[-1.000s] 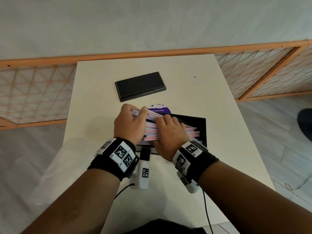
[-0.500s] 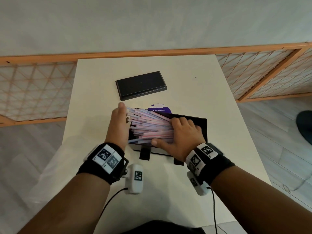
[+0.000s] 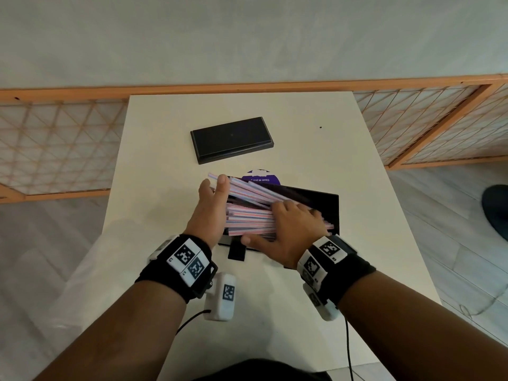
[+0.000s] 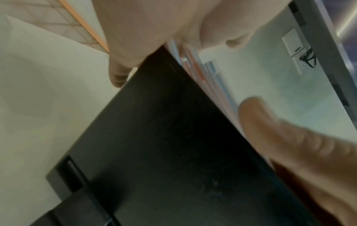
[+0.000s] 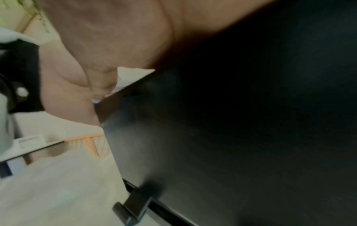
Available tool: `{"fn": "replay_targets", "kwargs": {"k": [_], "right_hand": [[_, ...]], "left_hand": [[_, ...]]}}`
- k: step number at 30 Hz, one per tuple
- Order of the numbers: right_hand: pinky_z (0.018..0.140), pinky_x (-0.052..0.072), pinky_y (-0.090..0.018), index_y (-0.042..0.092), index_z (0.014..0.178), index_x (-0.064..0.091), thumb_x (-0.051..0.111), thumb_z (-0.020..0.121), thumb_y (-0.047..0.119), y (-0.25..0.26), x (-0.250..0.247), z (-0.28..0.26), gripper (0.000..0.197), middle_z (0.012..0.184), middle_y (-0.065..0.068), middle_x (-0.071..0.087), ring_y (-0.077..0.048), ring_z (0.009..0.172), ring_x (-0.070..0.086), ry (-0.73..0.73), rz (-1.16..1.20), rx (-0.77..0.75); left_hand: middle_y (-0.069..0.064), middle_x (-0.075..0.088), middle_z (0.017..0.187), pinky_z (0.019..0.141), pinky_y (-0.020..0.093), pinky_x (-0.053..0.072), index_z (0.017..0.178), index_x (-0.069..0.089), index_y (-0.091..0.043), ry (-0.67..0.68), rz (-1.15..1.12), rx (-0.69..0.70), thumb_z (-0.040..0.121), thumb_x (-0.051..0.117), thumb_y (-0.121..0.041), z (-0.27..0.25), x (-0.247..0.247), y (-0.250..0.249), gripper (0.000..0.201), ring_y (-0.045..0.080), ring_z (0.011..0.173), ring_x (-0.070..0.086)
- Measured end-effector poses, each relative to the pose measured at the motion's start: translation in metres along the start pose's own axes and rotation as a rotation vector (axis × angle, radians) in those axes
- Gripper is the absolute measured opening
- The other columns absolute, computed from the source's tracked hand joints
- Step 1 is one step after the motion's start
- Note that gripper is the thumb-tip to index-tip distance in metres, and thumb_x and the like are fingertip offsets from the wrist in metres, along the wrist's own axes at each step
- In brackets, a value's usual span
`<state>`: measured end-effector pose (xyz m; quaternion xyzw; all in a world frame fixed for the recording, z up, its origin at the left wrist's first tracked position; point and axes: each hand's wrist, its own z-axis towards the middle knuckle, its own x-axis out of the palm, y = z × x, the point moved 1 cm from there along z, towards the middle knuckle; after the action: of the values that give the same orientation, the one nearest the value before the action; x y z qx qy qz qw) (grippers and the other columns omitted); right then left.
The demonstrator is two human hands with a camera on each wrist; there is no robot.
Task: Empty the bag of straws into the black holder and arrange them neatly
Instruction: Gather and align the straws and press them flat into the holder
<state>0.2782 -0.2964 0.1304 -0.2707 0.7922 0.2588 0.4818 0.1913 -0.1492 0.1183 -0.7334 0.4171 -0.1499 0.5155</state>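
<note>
The black holder [image 3: 331, 206] sits open at mid-table, and its dark front wall [image 4: 164, 145] fills both wrist views. A pile of pink-and-blue striped straws [image 3: 247, 218] lies across it, with the left ends sticking out past the rim and the back ones fanned upward. My left hand [image 3: 213, 207] stands flat with straight fingers against those left ends. My right hand [image 3: 288, 229] lies over the pile's right half, fingers curled over the top and thumb along the near side. The straws' right ends are mostly hidden under it.
The holder's flat black lid [image 3: 232, 138] lies farther back on the white table [image 3: 343, 160]. A purple round label [image 3: 261, 177] shows just behind the holder. Translucent plastic [image 3: 82, 270] hangs off the table's near left edge. Orange lattice panels [image 3: 55, 147] flank the table.
My left hand has let go of the straws, moved left and flattened against their ends. My right hand has slid right along the pile. The straws now fan out at the left.
</note>
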Motion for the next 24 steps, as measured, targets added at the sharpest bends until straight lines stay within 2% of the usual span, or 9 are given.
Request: {"fn": "replay_targets", "kwargs": {"k": [2, 7, 9, 11, 13, 16, 18, 21, 24], "right_hand": [[0.104, 0.037, -0.052, 0.027, 0.125, 0.046, 0.030, 0.069, 0.093, 0.001, -0.003, 0.001, 0.088, 0.123, 0.000, 0.055, -0.027, 0.118, 0.051, 0.020, 0.009, -0.039], [0.100, 0.043, -0.050, 0.027, 0.121, 0.052, 0.026, 0.059, 0.100, -0.008, -0.009, 0.007, 0.099, 0.122, -0.001, 0.056, -0.027, 0.114, 0.053, 0.115, -0.010, -0.012], [0.093, 0.050, -0.045, 0.028, 0.112, 0.051, 0.032, 0.058, 0.099, -0.009, -0.009, 0.008, 0.091, 0.115, 0.002, 0.061, -0.024, 0.107, 0.059, 0.154, 0.066, -0.060], [0.096, 0.046, -0.048, 0.031, 0.110, 0.051, 0.033, 0.057, 0.099, -0.011, -0.011, 0.009, 0.088, 0.116, 0.004, 0.062, -0.025, 0.109, 0.059, 0.171, 0.032, -0.053], [0.102, 0.040, -0.052, 0.032, 0.116, 0.052, 0.032, 0.055, 0.101, -0.014, -0.013, 0.010, 0.093, 0.125, 0.004, 0.059, -0.026, 0.115, 0.055, 0.176, -0.014, -0.018], [0.096, 0.048, -0.046, 0.030, 0.116, 0.050, 0.036, 0.054, 0.100, -0.010, -0.011, 0.011, 0.094, 0.123, 0.003, 0.059, -0.023, 0.110, 0.058, 0.192, 0.058, -0.043], [0.096, 0.048, -0.046, 0.031, 0.113, 0.049, 0.031, 0.056, 0.100, -0.008, -0.010, 0.011, 0.092, 0.119, 0.004, 0.061, -0.023, 0.107, 0.060, 0.192, 0.049, -0.034], [0.101, 0.042, -0.050, 0.029, 0.126, 0.048, 0.016, 0.055, 0.102, -0.010, -0.009, 0.011, 0.107, 0.125, 0.002, 0.059, -0.025, 0.114, 0.057, 0.162, -0.010, 0.051], [0.097, 0.047, -0.045, 0.028, 0.127, 0.046, 0.019, 0.054, 0.102, -0.011, -0.007, 0.011, 0.107, 0.123, 0.001, 0.060, -0.024, 0.109, 0.059, 0.152, 0.028, 0.051]], "left_hand": [[0.006, 0.057, 0.134, 0.101, 0.053, 0.049, 0.149, 0.029, -0.023, -0.055, -0.029, 0.007, 0.059, 0.025, -0.101, -0.002, -0.001, -0.003, 0.120, 0.025, 0.114, 0.063], [0.006, 0.062, 0.126, 0.096, 0.047, 0.054, 0.147, 0.034, -0.020, -0.084, -0.124, -0.004, 0.064, 0.029, -0.092, -0.007, -0.001, -0.008, 0.110, 0.019, 0.104, 0.067], [0.004, 0.065, 0.120, 0.090, 0.042, 0.055, 0.140, 0.043, -0.022, -0.100, -0.201, -0.035, 0.074, 0.031, -0.087, -0.006, -0.001, -0.004, 0.093, 0.017, 0.099, 0.069], [0.001, 0.068, 0.112, 0.085, 0.039, 0.054, 0.123, 0.053, -0.028, -0.122, -0.297, -0.070, 0.088, 0.030, -0.079, -0.007, -0.003, -0.002, 0.066, 0.015, 0.095, 0.070], [-0.001, 0.068, 0.113, 0.093, 0.040, 0.050, 0.117, 0.055, -0.027, -0.145, -0.455, -0.136, 0.095, 0.030, -0.071, -0.008, -0.006, -0.001, 0.055, 0.014, 0.103, 0.067], [0.010, 0.065, 0.127, 0.106, 0.050, 0.045, 0.127, 0.054, -0.015, -0.164, -0.572, -0.219, 0.094, 0.038, -0.071, -0.008, -0.011, 0.000, 0.067, 0.025, 0.118, 0.062], [0.011, 0.066, 0.121, 0.102, 0.052, 0.048, 0.112, 0.059, -0.019, -0.191, -0.400, -0.171, 0.089, 0.046, -0.071, -0.006, -0.019, 0.003, 0.058, 0.026, 0.109, 0.065], [0.002, 0.068, 0.096, 0.090, 0.052, 0.054, 0.089, 0.059, -0.022, -0.265, -0.006, 0.029, 0.072, 0.056, -0.067, -0.008, -0.036, 0.002, 0.048, 0.022, 0.091, 0.066], [-0.005, 0.063, 0.080, 0.074, 0.035, 0.048, 0.085, 0.060, -0.015, -0.282, 0.057, 0.213, 0.079, 0.057, -0.055, -0.009, -0.038, -0.007, 0.041, 0.010, 0.075, 0.057]]}}
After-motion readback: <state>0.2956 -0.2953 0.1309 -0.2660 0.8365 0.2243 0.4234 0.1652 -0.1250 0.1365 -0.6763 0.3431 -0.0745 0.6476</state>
